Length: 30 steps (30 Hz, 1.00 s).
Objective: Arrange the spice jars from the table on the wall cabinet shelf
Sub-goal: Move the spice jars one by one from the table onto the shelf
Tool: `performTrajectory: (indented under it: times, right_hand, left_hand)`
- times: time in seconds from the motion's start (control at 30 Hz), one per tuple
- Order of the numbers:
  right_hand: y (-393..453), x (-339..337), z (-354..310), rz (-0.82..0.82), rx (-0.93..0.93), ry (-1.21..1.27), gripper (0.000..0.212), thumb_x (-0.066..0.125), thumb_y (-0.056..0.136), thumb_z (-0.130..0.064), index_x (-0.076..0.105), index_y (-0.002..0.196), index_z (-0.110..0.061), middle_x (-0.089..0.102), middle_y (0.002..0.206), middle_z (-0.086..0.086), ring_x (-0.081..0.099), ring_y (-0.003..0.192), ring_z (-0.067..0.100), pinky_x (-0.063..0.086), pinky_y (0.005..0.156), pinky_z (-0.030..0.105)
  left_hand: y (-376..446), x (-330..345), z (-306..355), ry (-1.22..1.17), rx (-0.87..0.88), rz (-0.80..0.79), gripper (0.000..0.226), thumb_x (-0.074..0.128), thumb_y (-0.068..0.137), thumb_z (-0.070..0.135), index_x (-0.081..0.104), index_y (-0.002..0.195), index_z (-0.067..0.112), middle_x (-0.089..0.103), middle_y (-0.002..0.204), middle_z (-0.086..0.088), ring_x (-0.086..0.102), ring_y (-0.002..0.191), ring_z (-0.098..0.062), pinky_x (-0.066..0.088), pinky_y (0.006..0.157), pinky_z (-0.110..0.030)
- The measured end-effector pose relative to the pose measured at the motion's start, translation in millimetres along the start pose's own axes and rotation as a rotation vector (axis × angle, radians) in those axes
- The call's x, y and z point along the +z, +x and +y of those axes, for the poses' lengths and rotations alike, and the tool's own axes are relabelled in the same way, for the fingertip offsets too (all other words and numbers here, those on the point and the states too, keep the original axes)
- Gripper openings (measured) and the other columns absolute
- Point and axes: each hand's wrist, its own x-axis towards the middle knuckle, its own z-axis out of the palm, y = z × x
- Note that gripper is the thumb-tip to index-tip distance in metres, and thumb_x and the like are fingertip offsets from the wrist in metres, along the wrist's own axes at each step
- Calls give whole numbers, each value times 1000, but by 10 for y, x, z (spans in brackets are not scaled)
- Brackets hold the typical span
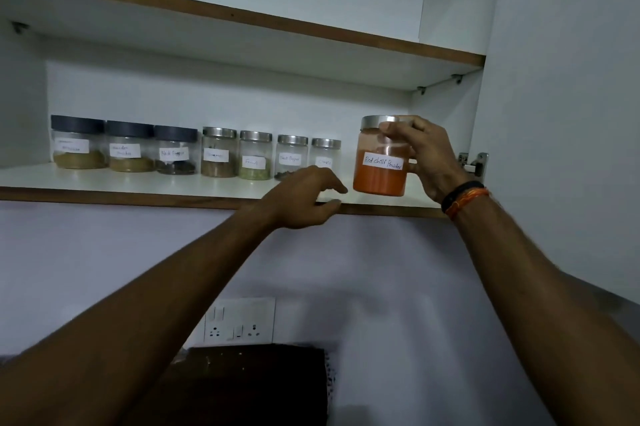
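Note:
My right hand [427, 157] grips a tall jar labelled Red Chilli Powder [379, 176], steel-lidded and half full of orange powder, held at the right end of the white cabinet shelf [145, 183], just above its front edge. My left hand [304, 199] rests at the shelf's front edge, fingers loosely extended, holding nothing. Several labelled spice jars stand in a row at the back of the shelf: three wide ones with dark lids [129, 147] on the left, then narrower steel-lidded ones [255, 155], ending with a small jar [325, 153] just left of the chilli jar.
An upper shelf [311, 29] runs above. The open cabinet door [561, 114] stands at the right with its hinge [474, 162] close to my right hand. A wall socket plate [239, 320] and a dark object [256, 384] lie below.

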Motion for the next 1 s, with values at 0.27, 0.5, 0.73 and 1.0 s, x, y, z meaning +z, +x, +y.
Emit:
performTrajectory:
  times: [0.27, 0.5, 0.73, 1.0]
  right_hand:
    - [492, -58, 449, 8, 50, -66, 39, 77, 86, -26, 65, 118, -6, 71, 117, 8, 71, 101, 25, 58, 69, 32]
    - [982, 8, 897, -29, 105, -109, 24, 77, 88, -21, 63, 105, -15, 66, 124, 7, 69, 105, 29, 56, 71, 31]
    - [1392, 124, 1331, -51, 178, -99, 31, 75, 89, -21, 62, 115, -12, 66, 126, 14, 67, 112, 34, 57, 90, 43]
    - [1642, 171, 1498, -38, 143, -210, 42, 76, 89, -20, 61, 126, -10, 64, 127, 12, 62, 117, 32, 55, 100, 47]
  left_hand:
    - [410, 136, -326, 274, -103, -606, 68, 33, 102, 60, 17, 160, 28, 24, 165, -1, 23, 152, -21, 17, 121, -41]
    - [515, 198, -367, 251, -103, -619, 73, 34, 98, 66, 15, 159, 32, 20, 167, 3, 16, 154, -19, 10, 122, -42]
    - [528, 186, -377, 226, -103, -618, 73, 38, 98, 64, 17, 160, 30, 23, 166, 0, 19, 153, -20, 13, 122, -42]
    - [551, 194, -388, 228, -126, -625, 73, 38, 98, 64, 16, 160, 32, 21, 166, 0, 18, 153, -21, 15, 122, -42]
